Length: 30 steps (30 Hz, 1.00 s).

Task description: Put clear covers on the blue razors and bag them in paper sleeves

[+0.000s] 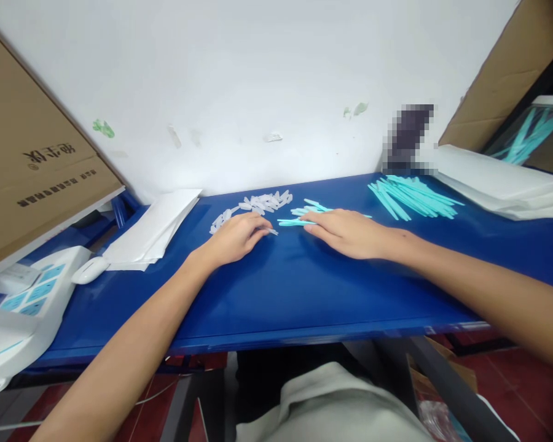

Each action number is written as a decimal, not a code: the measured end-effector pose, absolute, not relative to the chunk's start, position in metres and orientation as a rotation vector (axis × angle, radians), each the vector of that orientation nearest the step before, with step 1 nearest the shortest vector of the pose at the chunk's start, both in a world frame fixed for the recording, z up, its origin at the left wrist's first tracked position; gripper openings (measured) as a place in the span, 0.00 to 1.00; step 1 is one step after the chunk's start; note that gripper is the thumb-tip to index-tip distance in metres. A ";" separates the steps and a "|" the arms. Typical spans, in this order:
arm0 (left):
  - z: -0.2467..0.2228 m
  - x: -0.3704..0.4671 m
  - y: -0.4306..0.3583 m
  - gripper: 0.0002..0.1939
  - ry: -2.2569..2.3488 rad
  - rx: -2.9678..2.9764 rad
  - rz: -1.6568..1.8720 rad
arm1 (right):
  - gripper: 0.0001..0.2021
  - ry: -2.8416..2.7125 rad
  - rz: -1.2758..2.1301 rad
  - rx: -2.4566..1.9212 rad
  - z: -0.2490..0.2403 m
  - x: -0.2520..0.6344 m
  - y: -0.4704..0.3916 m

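My left hand (237, 238) pinches a small clear plastic cap (273, 231) that sticks out past the fingertips. Facing it across a narrow gap, my right hand (350, 233) grips a slim turquoise plastic stick (289, 222), its tip pointing left. Behind my left hand a loose curve of translucent caps (265, 202) lies on the blue table (267, 301). Several turquoise sticks (314, 207) rest just beyond my right hand, which partly hides them. A larger heap of turquoise sticks (415, 196) lies farther right.
White sheets or bags (152, 227) lie at left, beside a white device (50, 288) and a white mouse-like object (91, 270). Cardboard (41, 147) stands at far left. A white stack (502, 184) sits at right, near a container of turquoise sticks (534, 132). A white wall (239, 92) backs the table.
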State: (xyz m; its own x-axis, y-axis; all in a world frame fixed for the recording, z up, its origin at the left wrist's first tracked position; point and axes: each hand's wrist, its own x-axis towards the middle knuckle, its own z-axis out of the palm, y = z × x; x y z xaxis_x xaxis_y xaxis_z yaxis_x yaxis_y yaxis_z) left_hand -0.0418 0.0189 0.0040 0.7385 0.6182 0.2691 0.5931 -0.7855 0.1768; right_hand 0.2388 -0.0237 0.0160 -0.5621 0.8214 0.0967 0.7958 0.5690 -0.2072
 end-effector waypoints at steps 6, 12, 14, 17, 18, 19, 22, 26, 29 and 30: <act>0.005 -0.041 0.019 0.14 0.995 2.865 0.457 | 0.25 -2.578 0.222 -1.390 0.016 0.238 -0.024; 0.005 -0.040 0.018 0.14 0.986 2.870 0.454 | 0.25 -2.530 0.242 -1.400 0.019 0.236 -0.027; 0.005 -0.041 0.019 0.14 0.980 2.875 0.458 | 0.24 -2.540 0.198 -1.407 0.019 0.236 -0.026; 0.004 -0.041 0.019 0.14 0.982 2.872 0.455 | 0.23 -2.555 0.134 -1.380 0.014 0.237 -0.023; 0.004 -0.042 0.019 0.15 0.986 2.869 0.453 | 0.22 -2.553 0.122 -1.375 0.013 0.238 -0.022; 0.004 -0.042 0.019 0.15 0.990 2.866 0.451 | 0.22 -2.550 0.114 -1.374 0.011 0.238 -0.021; 0.004 -0.042 0.019 0.15 0.998 2.843 0.456 | 0.23 -2.551 0.122 -1.391 0.008 0.239 -0.019; 0.004 -0.042 0.019 0.15 1.011 2.787 0.455 | 0.25 -2.548 0.180 -1.392 0.010 0.239 -0.022; 0.003 -0.045 0.022 0.18 1.042 2.814 0.395 | 0.23 -2.544 0.303 -1.349 0.012 0.239 -0.024; 0.002 -0.046 0.023 0.18 1.054 2.841 0.373 | 0.22 -2.551 0.328 -1.328 0.012 0.239 -0.024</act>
State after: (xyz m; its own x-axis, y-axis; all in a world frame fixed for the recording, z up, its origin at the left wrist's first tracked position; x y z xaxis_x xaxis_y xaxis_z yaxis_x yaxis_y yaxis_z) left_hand -0.0456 0.0228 0.0021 0.7322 0.6521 0.1967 0.6306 -0.7581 0.1662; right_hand 0.2394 -0.0244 0.0120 -0.5548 0.8243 0.1133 0.7689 0.5599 -0.3088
